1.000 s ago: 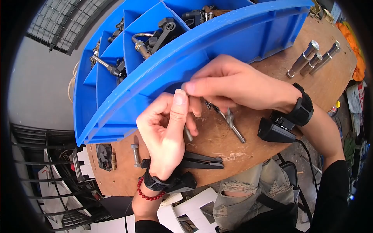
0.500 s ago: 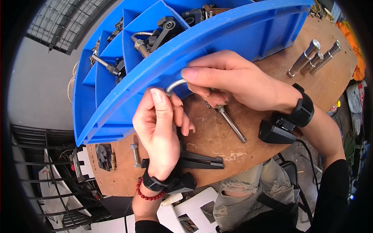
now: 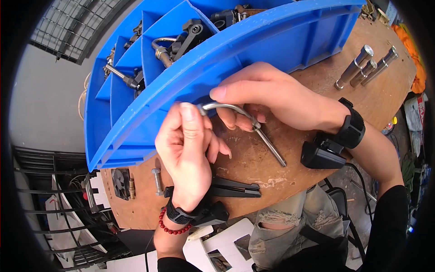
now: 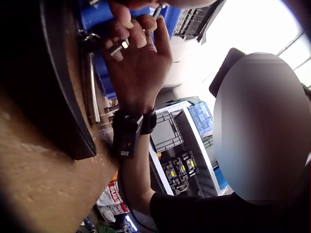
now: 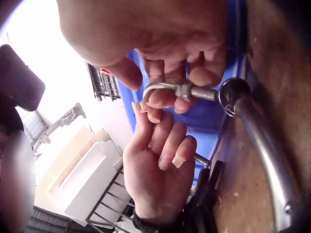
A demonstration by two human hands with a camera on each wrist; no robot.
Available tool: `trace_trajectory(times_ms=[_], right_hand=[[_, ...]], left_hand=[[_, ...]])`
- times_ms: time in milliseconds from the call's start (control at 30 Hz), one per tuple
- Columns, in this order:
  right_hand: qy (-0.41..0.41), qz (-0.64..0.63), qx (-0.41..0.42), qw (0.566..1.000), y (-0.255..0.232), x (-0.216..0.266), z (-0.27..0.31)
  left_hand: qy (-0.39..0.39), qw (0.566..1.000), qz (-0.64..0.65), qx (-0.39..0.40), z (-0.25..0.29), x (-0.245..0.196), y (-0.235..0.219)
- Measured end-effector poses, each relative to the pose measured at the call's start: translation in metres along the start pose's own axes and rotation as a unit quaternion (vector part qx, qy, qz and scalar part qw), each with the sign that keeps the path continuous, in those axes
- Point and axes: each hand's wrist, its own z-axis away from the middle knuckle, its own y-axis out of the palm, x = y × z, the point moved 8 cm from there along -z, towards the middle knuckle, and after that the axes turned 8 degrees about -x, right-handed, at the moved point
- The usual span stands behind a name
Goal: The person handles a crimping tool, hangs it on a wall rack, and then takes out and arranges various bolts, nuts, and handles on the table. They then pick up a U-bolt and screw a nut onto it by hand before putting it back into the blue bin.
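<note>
My left hand [image 3: 186,149] pinches one side of a bent steel U-bolt [image 3: 226,106] between thumb and fingers in the head view. Over its other side is my right hand [image 3: 283,102], thumb raised apart from the metal and loosely bent fingers behind the bend. A nut [image 5: 183,91] sits on the threaded leg [image 5: 204,93] in the right wrist view, right at those fingertips. The left wrist view shows the nut [image 4: 125,43] in front of the right hand's fingers. Below lies a shiny metal rod [image 3: 271,146] with a dark ring [image 5: 234,94] at one end.
A blue divided bin [image 3: 281,41] holding metal parts stands behind the hands. Several steel pins [image 3: 355,68] stand at the right on the wooden table [image 3: 235,167]. A bolt [image 3: 157,181], a small fan [image 3: 121,183] and a black bracket [image 3: 235,187] are nearer the front left.
The U-bolt's bend has come into view between the hands. My left hand has shifted left, and the right thumb has come off the metal.
</note>
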Motion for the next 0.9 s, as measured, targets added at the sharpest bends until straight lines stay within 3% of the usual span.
trace_trajectory(times_ms=[333,533,900], right_hand=[[-0.090,-0.007,0.021,0.996,0.002,-0.001,-0.005],[-0.067,0.004,0.051,0.996,0.009,0.001,-0.002],[-0.053,-0.021,0.063,0.996,0.015,0.003,0.003]], left_hand=[[-0.021,0.998,0.036,-0.036,0.001,-0.002,0.002],[0.015,1.000,0.000,-0.006,-0.001,-0.006,0.002],[-0.043,0.996,0.079,0.008,0.006,-0.001,0.006]])
